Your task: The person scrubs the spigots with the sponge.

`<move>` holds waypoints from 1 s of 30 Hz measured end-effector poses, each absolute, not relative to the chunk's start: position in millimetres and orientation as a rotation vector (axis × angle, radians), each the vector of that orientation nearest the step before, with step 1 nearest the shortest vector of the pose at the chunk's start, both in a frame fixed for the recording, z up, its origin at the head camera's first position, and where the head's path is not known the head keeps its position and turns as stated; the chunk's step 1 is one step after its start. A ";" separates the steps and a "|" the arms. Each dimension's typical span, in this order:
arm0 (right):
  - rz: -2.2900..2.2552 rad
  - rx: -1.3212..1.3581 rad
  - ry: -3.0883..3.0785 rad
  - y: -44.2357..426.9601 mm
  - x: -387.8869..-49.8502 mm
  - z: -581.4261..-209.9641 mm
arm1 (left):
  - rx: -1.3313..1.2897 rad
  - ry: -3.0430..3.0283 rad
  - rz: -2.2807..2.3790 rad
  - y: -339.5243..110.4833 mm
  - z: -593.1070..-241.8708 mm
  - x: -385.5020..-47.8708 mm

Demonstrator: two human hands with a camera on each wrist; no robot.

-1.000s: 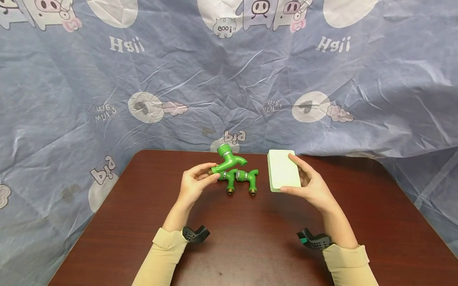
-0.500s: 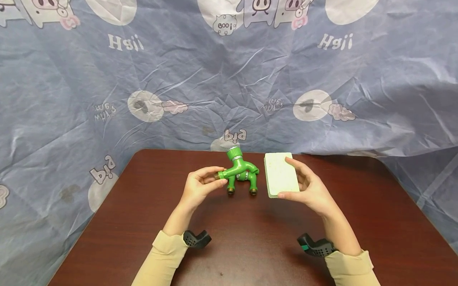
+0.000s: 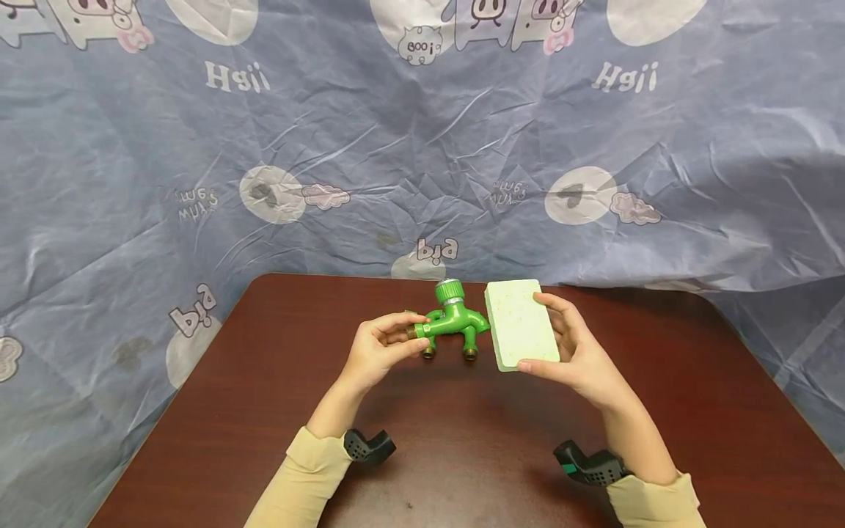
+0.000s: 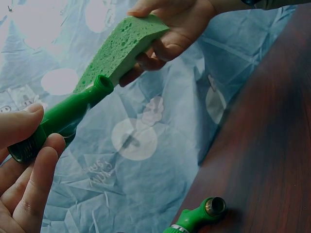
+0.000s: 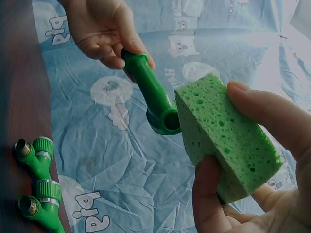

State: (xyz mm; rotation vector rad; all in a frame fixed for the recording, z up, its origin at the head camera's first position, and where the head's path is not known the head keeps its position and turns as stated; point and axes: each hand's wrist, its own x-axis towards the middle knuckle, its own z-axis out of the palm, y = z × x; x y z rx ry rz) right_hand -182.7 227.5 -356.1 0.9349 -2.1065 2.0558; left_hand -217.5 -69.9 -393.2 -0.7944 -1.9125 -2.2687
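My left hand [image 3: 379,350] pinches a green faucet [image 3: 455,317] by its threaded inlet end, holding it up above the table with its ribbed knob on top and its spout toward the right. A pale green sponge [image 3: 521,324] is gripped at its right side by my right hand [image 3: 581,352], thumb at the lower edge and fingers behind and above. In the right wrist view the porous sponge [image 5: 223,131] is close to the spout of the held faucet [image 5: 153,90]; whether they touch I cannot tell.
Two more green faucets [image 5: 34,162] lie on the dark red-brown table [image 3: 462,455], partly hidden behind the held one in the head view. A bluish-grey printed cloth [image 3: 370,147] hangs behind the table. Each wrist wears a black strap mount [image 3: 370,447].
My left hand has carried the faucet to the right and slightly down, until its spout is near the sponge. The sponge has moved slightly left and down, then stayed nearly in place.
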 end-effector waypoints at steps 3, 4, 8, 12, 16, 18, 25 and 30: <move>2.075 0.980 -2.096 227.2 -181.5 -355.2 | -0.800 -1.923 -2.252 -70.1 -393.3 -217.3; 2.088 0.993 -2.095 227.3 -181.2 -354.9 | -0.802 -1.921 -2.254 -70.4 -393.1 -217.0; 2.126 1.034 -2.088 228.2 -179.4 -353.7 | -0.812 -1.914 -2.266 -71.3 -392.3 -216.0; 2.172 1.046 -2.087 229.6 -177.0 -351.8 | -0.819 -1.918 -2.261 -71.1 -390.3 -214.5; 2.204 1.078 -2.098 230.4 -174.3 -349.6 | -0.828 -1.921 -2.248 -69.4 -389.5 -213.6; 2.203 1.090 -2.129 229.8 -173.0 -348.8 | -0.830 -1.921 -2.249 -68.2 -389.6 -213.5; 2.215 1.035 -2.185 223.6 -170.2 -347.1 | -0.832 -1.927 -2.300 -64.4 -391.6 -212.5; 2.212 1.063 -2.119 220.9 -170.6 -347.4 | -0.830 -1.904 -2.322 -63.9 -389.9 -211.1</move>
